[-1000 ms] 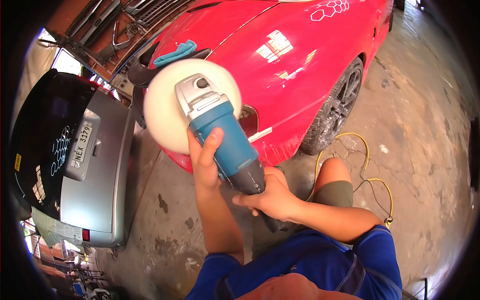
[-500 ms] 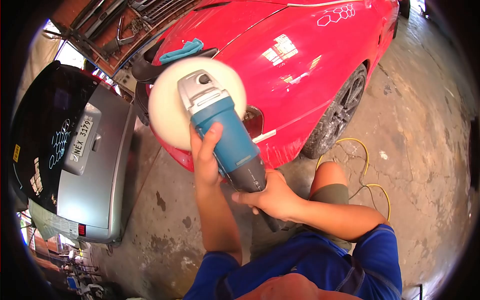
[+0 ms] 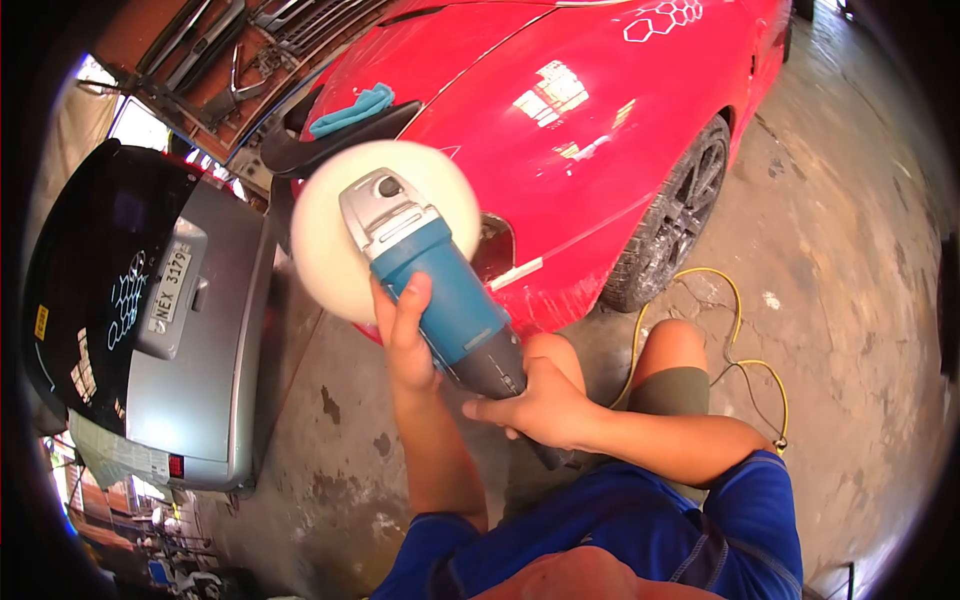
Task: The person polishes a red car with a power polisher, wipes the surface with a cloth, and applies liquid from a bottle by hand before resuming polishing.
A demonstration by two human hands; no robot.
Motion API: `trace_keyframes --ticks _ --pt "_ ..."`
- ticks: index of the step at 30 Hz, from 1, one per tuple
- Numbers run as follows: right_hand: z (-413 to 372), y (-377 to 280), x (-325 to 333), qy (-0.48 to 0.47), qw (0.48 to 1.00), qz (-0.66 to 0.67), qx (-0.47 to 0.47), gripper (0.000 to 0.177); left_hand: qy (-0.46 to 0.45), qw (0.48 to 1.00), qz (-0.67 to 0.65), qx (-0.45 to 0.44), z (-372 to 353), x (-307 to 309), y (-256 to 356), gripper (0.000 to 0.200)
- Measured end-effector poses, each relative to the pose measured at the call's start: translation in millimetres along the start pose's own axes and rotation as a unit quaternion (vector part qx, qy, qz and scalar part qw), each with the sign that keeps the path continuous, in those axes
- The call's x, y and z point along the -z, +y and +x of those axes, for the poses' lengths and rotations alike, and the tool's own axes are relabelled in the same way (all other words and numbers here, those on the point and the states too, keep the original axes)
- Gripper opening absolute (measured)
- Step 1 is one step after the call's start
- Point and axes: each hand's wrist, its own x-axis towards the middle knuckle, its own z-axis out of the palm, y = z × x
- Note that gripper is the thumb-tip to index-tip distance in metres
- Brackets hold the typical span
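A teal polisher (image 3: 450, 305) with a grey metal head is held by both of my hands. My left hand (image 3: 404, 335) grips the teal body near the head. Around the dark rear handle wraps my right hand (image 3: 545, 402). The large round cream pad (image 3: 325, 240) looks smooth and blurred at its edge, and it overlaps the front corner of a red car (image 3: 500, 140). Beside the pad, a headlight opening (image 3: 494, 248) shows in the bodywork, with a scuffed whitish patch lower on the bumper.
A blue cloth (image 3: 352, 110) lies on a black part at the car's front. At left stands a silver vehicle (image 3: 190, 400). A yellow cord (image 3: 738, 310) runs over the concrete floor near my knee and the car's front wheel (image 3: 672, 225). Metal parts fill a rack (image 3: 225, 75) behind.
The polisher, with both hands on it, sits slightly lower and further left in view. The camera view has shifted a little, and more of my knees shows. My grip is unchanged.
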Motion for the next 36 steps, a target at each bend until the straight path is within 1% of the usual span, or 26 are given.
trace_keyframes --ticks 4,6,8,9,11,14,17,18,26,28,29,31,35,36 --pt "-18.5 26.3 11.1 0.082 0.994 0.066 0.025 0.025 -0.104 0.992 -0.039 0.062 -4.5 -37.9 -6.7 0.063" --pt "-24.0 41.1 11.8 0.117 0.988 0.095 0.034 0.022 -0.14 0.988 -0.011 0.068 -2.6 -53.6 -21.9 0.064" --pt "-26.1 52.6 10.8 0.136 0.978 0.146 0.053 0.023 -0.174 0.981 -0.008 0.09 -2.9 -69.4 -28.5 0.062" --pt "-27.3 55.0 11.3 0.146 0.972 0.172 0.063 0.024 -0.176 0.98 -0.009 0.091 -2.6 -72.9 -30.5 0.062" --pt "-28.7 54.1 15.0 0.14 0.974 0.168 0.062 0.024 -0.181 0.979 -0.007 0.092 -0.5 -77.6 -34.4 0.062" --pt "-31.5 41.6 18.8 0.121 0.979 0.156 0.06 0.024 -0.189 0.98 -0.001 0.06 5.2 -68.7 -33.7 0.061" --pt "-29.1 37.7 16.9 0.115 0.984 0.125 0.047 0.025 -0.164 0.982 -0.042 0.079 4.3 -60.7 -26.6 0.074" --pt "-27.8 37.8 15.8 0.117 0.986 0.112 0.041 0.025 -0.156 0.983 -0.044 0.087 2.2 -59.1 -22.9 0.073" --pt "-14.7 49.6 4.9 0.097 0.988 0.099 0.071 0.023 -0.12 0.989 -0.053 0.063 -5.9 -42.0 -12.9 0.071" --pt "-12.2 50.4 2.5 0.093 0.989 0.098 0.063 0.039 -0.109 0.991 -0.052 0.06 -8.3 -37.3 -11.2 0.07" --pt "-10.4 49.5 2.6 0.092 0.99 0.098 0.052 0.058 -0.105 0.991 -0.051 0.059 -8.4 -33.7 -13.0 0.07" --pt "-9.4 47.9 0.3 0.095 0.989 0.101 0.046 0.076 -0.1 0.992 -0.048 0.057 -10.3 -28.2 -12.4 0.07" --pt "-9.3 47.2 -4.1 0.095 0.989 0.104 0.049 0.075 -0.083 0.994 -0.042 0.055 -14.6 -18.9 -12.7 0.07" --pt "-7.4 50.6 -4.9 0.089 0.991 0.082 0.057 0.079 -0.076 0.995 -0.04 0.055 -16.3 -15.2 -15.4 0.07"
